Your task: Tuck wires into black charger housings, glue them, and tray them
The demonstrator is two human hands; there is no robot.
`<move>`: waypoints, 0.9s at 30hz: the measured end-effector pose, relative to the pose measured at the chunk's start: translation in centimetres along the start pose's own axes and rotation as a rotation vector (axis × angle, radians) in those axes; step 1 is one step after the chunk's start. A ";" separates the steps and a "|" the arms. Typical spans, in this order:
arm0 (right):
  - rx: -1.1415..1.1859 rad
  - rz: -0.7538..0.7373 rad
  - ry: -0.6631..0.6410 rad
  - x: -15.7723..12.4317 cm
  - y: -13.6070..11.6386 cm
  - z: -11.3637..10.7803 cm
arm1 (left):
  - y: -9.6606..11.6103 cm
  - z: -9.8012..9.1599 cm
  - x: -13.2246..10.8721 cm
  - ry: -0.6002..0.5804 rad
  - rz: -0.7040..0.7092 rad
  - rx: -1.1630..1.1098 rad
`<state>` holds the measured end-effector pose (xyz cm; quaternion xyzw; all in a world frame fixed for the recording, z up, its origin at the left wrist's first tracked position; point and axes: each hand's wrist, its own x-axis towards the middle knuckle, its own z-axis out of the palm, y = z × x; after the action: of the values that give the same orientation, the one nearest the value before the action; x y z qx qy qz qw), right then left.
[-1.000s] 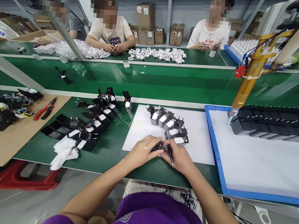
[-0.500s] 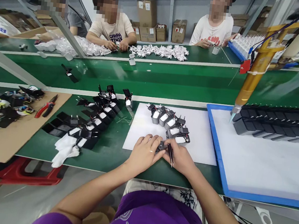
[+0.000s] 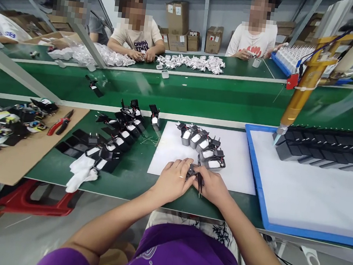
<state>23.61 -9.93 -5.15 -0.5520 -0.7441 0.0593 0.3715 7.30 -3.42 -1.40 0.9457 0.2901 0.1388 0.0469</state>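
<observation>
My left hand (image 3: 174, 180) is closed around a small dark plug-adapter housing (image 3: 191, 171) at the front edge of the white sheet (image 3: 238, 173). From the other side my right hand (image 3: 211, 185) pinches a pair of black tweezers (image 3: 199, 180), its tips pointing down toward me, and its fingers also touch the housing. Much of the housing is hidden by my fingers. Just beyond my hands, several open black adapter housings (image 3: 207, 154) with white-labelled parts and wires stand in a curved row on the sheet.
More open adapters (image 3: 121, 139) stand in rows at left, with white gloves (image 3: 82, 173) before them. Red-handled pliers (image 3: 60, 124) lie on cardboard. At right, a blue-edged tray (image 3: 261, 197) holds closed adapters (image 3: 327, 149) under a yellow dispenser (image 3: 302, 91). Co-workers sit across the bench.
The view has shifted slightly, so the bench things appear a little further right. Both hands stay together at the housing, and the tweezers now point more steeply down.
</observation>
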 end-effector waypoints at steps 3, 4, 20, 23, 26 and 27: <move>0.016 0.004 0.023 0.0 0.1 0.1 | -0.7 -0.5 -0.2 -0.029 0.039 -0.204; 0.025 0.005 0.033 0.0 0.1 0.0 | -1.0 -0.6 -0.4 -0.037 0.053 -0.281; 0.031 0.002 0.057 0.1 0.0 0.1 | -3.6 1.1 -2.8 0.251 0.112 -0.434; 0.071 -0.015 0.088 0.1 -0.3 -0.3 | -4.0 0.5 -2.2 0.264 0.049 -0.455; 0.111 0.051 0.281 0.1 -0.3 -1.3 | -5.2 -0.1 -1.1 0.310 -0.069 -0.478; 0.124 0.123 0.385 0.1 -0.2 -1.7 | -5.6 -0.2 -0.7 0.317 -0.100 -0.485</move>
<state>24.53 -10.47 -3.82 -0.5736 -0.6194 0.0212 0.5357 3.65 0.84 -2.35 0.8579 0.2983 0.3477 0.2327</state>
